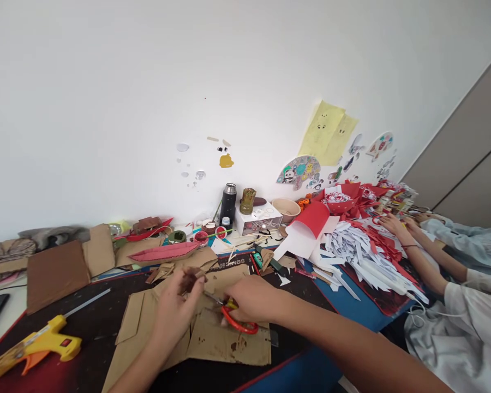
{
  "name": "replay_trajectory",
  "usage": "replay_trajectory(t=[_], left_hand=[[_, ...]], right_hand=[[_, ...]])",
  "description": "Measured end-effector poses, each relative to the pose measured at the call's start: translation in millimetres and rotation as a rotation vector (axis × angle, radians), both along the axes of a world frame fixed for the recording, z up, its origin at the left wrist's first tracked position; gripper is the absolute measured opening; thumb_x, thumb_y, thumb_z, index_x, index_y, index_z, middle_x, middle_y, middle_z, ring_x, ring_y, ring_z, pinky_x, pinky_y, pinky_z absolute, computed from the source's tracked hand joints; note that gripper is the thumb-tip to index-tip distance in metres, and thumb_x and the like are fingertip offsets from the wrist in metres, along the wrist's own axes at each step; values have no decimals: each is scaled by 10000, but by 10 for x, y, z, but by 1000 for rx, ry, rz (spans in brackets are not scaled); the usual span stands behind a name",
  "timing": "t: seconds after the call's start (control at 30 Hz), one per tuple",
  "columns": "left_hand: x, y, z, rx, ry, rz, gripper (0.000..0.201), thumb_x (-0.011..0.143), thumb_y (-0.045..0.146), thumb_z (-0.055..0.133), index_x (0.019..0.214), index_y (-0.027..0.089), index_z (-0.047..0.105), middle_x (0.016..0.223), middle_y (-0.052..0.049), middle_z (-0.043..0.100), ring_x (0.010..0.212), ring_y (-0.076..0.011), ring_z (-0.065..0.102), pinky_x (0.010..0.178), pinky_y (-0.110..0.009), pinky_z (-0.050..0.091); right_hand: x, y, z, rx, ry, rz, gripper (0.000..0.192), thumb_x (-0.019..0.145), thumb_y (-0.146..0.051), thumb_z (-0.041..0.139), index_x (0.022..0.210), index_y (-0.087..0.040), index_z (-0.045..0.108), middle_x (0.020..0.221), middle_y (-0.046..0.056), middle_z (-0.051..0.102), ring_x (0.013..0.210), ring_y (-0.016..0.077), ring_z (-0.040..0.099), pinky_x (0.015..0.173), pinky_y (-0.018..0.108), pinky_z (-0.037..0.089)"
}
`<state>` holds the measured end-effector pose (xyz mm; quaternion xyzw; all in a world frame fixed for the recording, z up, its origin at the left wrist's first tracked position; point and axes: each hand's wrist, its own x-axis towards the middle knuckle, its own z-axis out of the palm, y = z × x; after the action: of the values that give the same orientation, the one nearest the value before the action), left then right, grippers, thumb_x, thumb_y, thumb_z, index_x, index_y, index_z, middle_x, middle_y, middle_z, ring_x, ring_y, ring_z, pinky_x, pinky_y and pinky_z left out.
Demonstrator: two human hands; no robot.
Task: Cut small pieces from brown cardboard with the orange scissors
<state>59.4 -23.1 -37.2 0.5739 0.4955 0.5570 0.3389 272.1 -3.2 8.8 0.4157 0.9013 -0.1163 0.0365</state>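
The small brown piece (pixel 195 272) is in the middle, just above the cardboard (pixel 213 345). The left hand (pixel 178 303) pinches it between thumb and fingers. The right hand (pixel 249 299) holds the scissors (pixel 249 328) by their handles, blades pointing left. The tips are near the left fingers, so a slip could nip one. Both wrists bend inward, and the right arm reaches in from the near right.

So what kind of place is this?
It looks like a craft table, maybe in a workshop or classroom. You can see a yellow glue gun, red-handled scissors in use over cardboard, and a big heap of white paper strips.
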Motion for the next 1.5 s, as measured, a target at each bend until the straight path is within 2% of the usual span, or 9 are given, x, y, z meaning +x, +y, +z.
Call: replay_trajectory(t=[0.17, 0.3, 0.4, 0.53, 0.67, 0.87, 1.07, 1.3, 1.5], left_hand=[[71, 61, -194, -91, 252, -224, 257, 895, 513, 588, 899, 262, 648, 833, -38, 776, 771, -253, 742, 719, -354, 578], [89, 87, -283, -118, 320, -262, 198, 875, 453, 571, 843, 268, 634, 774, -23, 768, 720, -253, 723, 688, -349, 543], [80, 89, -294, -132, 357, -275, 179, 886, 430, 566, 852, 268, 635, 793, -24, 773, 738, -255, 723, 702, -348, 536], [75, 81, -270, -154, 382, -283, 188, 906, 434, 560, 879, 266, 638, 798, -19, 765, 740, -250, 721, 704, -338, 539], [80, 67, -252, -177, 386, -285, 178, 912, 425, 545, 879, 269, 626, 780, -11, 755, 719, -241, 711, 691, -325, 537], [78, 56, -294, -192, 394, -265, 221, 922, 467, 544, 868, 272, 633, 756, -12, 739, 707, -240, 703, 693, -325, 542], [67, 52, -366, -220, 358, -251, 264, 935, 499, 575, 891, 260, 679, 810, -37, 790, 755, -249, 739, 708, -329, 563], [-6, 39, -546, -251, 358, -276, 305, 1002, 512, 566, 973, 257, 731, 889, -49, 817, 829, -240, 776, 766, -303, 599], [-39, 26, -633, -249, 316, -279, 336, 1010, 555, 601, 1000, 259, 758, 923, -61, 829, 855, -227, 788, 795, -258, 629]], right_hand=[[-96, -69, 64, -58, -167, 76, 506, 959, -538, 789, 1286, -152, 790, 1083, 178, 851, 992, 361, 814, 781, 365, 560], [-9, -37, 76, -113, -74, 63, 409, 1004, -505, 757, 1278, -206, 808, 1065, 134, 858, 1041, 345, 806, 813, 357, 550], [112, 33, 12, -194, 179, -89, 275, 1016, -453, 741, 1128, -223, 843, 962, 76, 855, 915, 276, 806, 773, 312, 541], [261, 187, -171, -473, 622, -354, 212, 1033, -390, 702, 1007, -193, 777, 732, 5, 769, 541, 156, 696, 576, 246, 509], [319, 392, -338, -620, 941, -472, 278, 979, -463, 776, 998, -193, 711, 683, -20, 717, 458, 130, 636, 455, 215, 463], [213, 672, -472, -636, 1085, -515, 471, 939, -594, 772, 1170, -196, 672, 791, -10, 736, 462, 118, 656, 402, 193, 436], [32, 975, -522, -617, 1176, -527, 558, 916, -586, 788, 1287, -202, 624, 868, -4, 745, 472, 118, 663, 395, 199, 441], [-125, 1412, -586, -626, 1208, -540, 372, 941, -489, 770, 1164, -205, 680, 825, -8, 735, 420, 108, 616, 385, 215, 433], [-119, 1570, -605, -591, 1223, -520, 431, 872, -500, 818, 1141, -191, 685, 736, -38, 713, 388, 100, 582, 370, 201, 380]])
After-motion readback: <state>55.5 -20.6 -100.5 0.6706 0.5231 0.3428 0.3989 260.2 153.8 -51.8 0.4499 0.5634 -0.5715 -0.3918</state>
